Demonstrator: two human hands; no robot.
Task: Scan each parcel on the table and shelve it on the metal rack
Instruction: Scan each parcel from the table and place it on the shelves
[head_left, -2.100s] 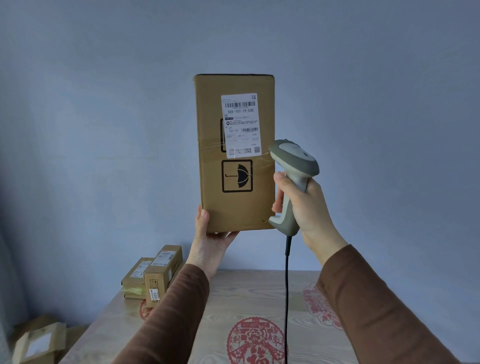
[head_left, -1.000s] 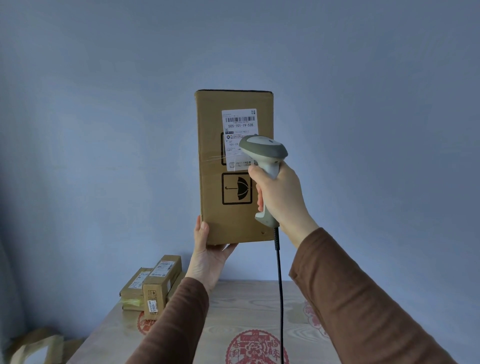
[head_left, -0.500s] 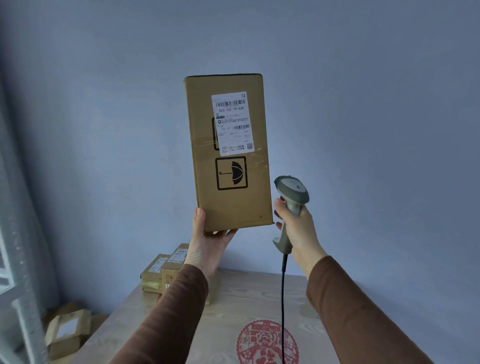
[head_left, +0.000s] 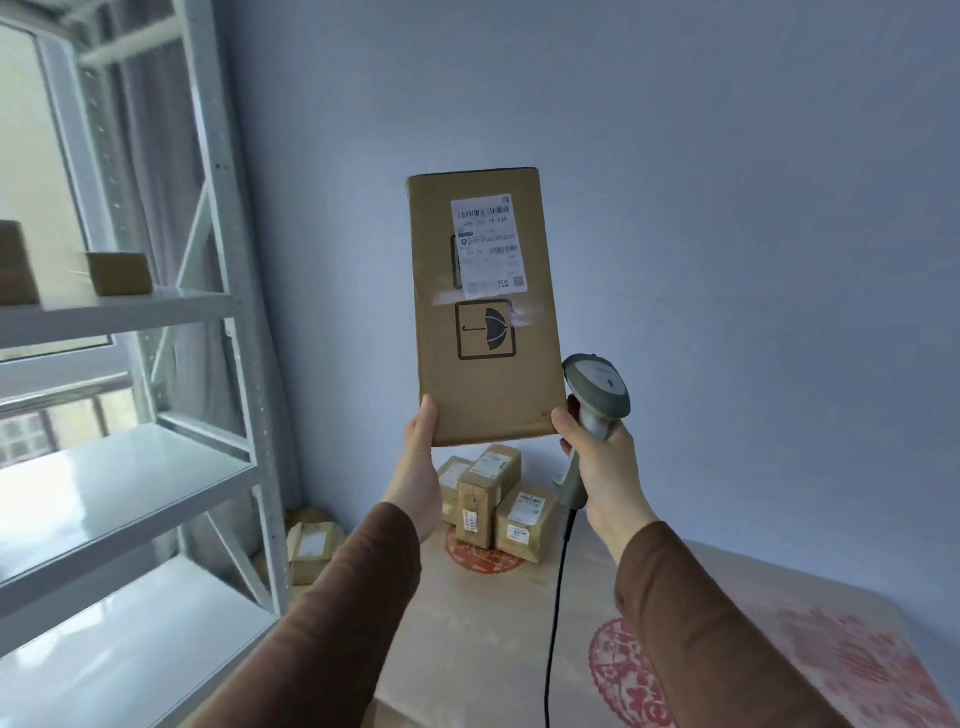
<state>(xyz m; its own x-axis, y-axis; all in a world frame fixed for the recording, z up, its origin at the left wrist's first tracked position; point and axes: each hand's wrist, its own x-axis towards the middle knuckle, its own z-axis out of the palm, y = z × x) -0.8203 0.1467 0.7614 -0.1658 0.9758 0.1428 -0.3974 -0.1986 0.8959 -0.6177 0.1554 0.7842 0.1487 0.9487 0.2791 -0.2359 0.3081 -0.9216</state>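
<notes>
A tall brown cardboard parcel (head_left: 485, 332) with a white barcode label and an umbrella mark stands upright in the air above the table. My left hand (head_left: 421, 467) grips its lower left corner from below. My right hand (head_left: 600, 467) holds the grey corded barcode scanner (head_left: 597, 400) just right of the parcel's lower right corner, thumb against the box edge. The white metal rack (head_left: 223, 312) stands at the left.
Three small labelled parcels (head_left: 493, 499) sit at the far end of the wooden table (head_left: 498, 613) with red paper-cut motifs. Two small boxes (head_left: 119, 273) rest on the rack's upper shelf. More boxes (head_left: 311, 551) lie on the floor between rack and table.
The scanner dropped from the label to beside the parcel's lower right corner. The view swung left, bringing the rack into sight.
</notes>
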